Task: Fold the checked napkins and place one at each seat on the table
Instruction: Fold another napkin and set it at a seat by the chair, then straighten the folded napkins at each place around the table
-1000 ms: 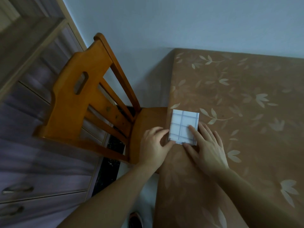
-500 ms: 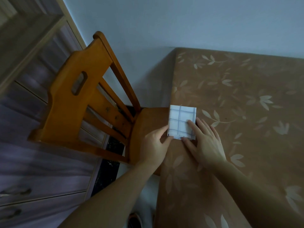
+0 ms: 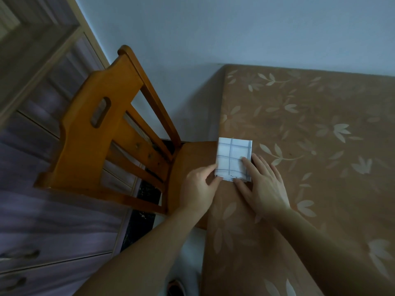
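A folded white napkin with blue checks [image 3: 233,155] lies flat at the left edge of the table [image 3: 310,146], in front of a wooden chair [image 3: 111,133]. My left hand [image 3: 198,186] touches the napkin's near left corner with its fingertips. My right hand [image 3: 263,186] lies flat with its fingers spread, the index finger and thumb pressing on the napkin's near right part. The napkin's near edge is partly hidden by my fingers.
The table wears a brown cloth with pale leaf prints and stands against a light blue wall [image 3: 213,28]. The chair's seat is tucked partly under the table's left edge. A purple-fronted drawer cabinet [image 3: 42,231] stands at the left, behind the chair.
The napkin has stayed at the table's left edge. Both hands have shifted slightly along its near edge, still resting on it.
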Motion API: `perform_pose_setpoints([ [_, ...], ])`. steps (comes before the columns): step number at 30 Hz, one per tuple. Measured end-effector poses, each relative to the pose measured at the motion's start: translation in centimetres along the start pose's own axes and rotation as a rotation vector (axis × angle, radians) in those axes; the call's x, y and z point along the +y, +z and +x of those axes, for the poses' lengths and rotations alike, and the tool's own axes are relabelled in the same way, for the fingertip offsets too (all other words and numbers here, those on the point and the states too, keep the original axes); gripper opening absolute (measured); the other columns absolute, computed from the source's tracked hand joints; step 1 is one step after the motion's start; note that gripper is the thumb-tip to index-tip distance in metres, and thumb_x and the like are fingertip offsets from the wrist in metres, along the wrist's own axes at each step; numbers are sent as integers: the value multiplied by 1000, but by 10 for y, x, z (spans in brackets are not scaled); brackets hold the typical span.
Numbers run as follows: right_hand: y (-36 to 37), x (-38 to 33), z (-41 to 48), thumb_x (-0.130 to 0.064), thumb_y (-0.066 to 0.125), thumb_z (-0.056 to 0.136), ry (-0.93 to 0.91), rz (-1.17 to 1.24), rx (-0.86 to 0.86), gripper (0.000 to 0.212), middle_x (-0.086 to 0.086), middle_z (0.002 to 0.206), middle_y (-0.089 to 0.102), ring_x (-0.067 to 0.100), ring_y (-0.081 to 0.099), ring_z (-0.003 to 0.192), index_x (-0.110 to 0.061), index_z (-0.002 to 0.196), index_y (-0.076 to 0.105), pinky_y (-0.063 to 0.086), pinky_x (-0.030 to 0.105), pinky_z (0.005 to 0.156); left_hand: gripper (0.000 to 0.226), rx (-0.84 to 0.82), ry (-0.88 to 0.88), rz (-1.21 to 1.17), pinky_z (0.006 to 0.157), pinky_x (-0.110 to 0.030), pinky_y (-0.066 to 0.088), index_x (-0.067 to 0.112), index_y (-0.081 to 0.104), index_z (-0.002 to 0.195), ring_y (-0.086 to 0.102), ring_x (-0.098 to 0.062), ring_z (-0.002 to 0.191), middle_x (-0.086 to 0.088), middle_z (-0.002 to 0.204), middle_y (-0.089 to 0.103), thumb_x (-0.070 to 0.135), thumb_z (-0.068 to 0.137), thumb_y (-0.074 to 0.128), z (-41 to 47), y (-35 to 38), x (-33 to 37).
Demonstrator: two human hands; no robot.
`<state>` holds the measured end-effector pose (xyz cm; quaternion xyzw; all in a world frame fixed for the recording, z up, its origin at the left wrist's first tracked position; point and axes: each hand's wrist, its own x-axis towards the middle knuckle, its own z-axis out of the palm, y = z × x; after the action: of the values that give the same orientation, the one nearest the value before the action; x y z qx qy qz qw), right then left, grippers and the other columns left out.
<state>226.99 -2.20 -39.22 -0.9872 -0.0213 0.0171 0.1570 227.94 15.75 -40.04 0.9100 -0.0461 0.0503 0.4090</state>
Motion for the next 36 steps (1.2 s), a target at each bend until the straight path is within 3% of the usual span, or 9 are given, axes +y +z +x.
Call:
perform_pose_setpoints([
  [5, -2, -1, 0, -64, 29, 90, 3, -2, -7, 70, 3, 157, 33, 21, 26, 147, -27, 149, 34, 20, 44, 120, 42, -14, -56, -17, 90, -26, 51, 15, 63, 129, 63, -15, 108, -2, 118, 69, 26, 88, 69, 0, 1, 0],
  [7, -3, -3, -2, -62, 36, 93, 11, 2, -21, 68, 2, 159, 30, 19, 22, 148, -26, 151, 30, 16, 42, 121, 49, -37, -86, -8, 94, -30, 51, 19, 58, 134, 59, -14, 114, 1, 125, 65, 32, 88, 69, -4, -1, 2],
  [9, -5, -5, -7, -59, 42, 94, 17, 17, -25, 69, 2, 160, 27, 19, 20, 149, -24, 152, 26, 15, 42, 122, 57, -63, -105, 19, 98, -26, 45, 21, 51, 139, 53, -14, 122, 3, 134, 58, 39, 88, 68, -11, -6, 3],
  [12, -12, -8, -24, -58, 44, 93, 1, 2, -32, 73, 2, 160, 26, 19, 18, 149, -22, 153, 24, 15, 41, 121, 62, -111, -95, 131, 102, -26, 39, 24, 43, 145, 45, -14, 132, 4, 144, 49, 47, 90, 61, -28, -23, 6],
  [17, -39, -14, -63, -56, 40, 95, -4, -52, -91, 71, -2, 162, 19, 20, 12, 150, -25, 155, 16, 11, 40, 122, 63, -236, -79, 372, 111, -39, 38, 28, 32, 149, 36, -16, 139, 4, 153, 38, 52, 94, 50, -64, -60, 13],
  [23, -90, -21, -149, -57, 37, 97, 53, -127, -69, 65, 0, 161, 23, 20, 15, 150, -26, 152, 24, 13, 38, 120, 63, -291, -14, 522, 112, -39, 35, 30, 28, 150, 33, -17, 141, 5, 155, 34, 55, 95, 44, -122, -104, 52],
  [36, -166, -4, -409, -61, 41, 94, 259, -238, -52, 68, -4, 157, 30, 17, 28, 144, -27, 151, 27, 30, 39, 114, 62, -379, 288, 533, 113, -39, 25, 35, 30, 149, 25, -18, 143, 6, 157, 29, 60, 93, 42, -303, -122, 179],
])
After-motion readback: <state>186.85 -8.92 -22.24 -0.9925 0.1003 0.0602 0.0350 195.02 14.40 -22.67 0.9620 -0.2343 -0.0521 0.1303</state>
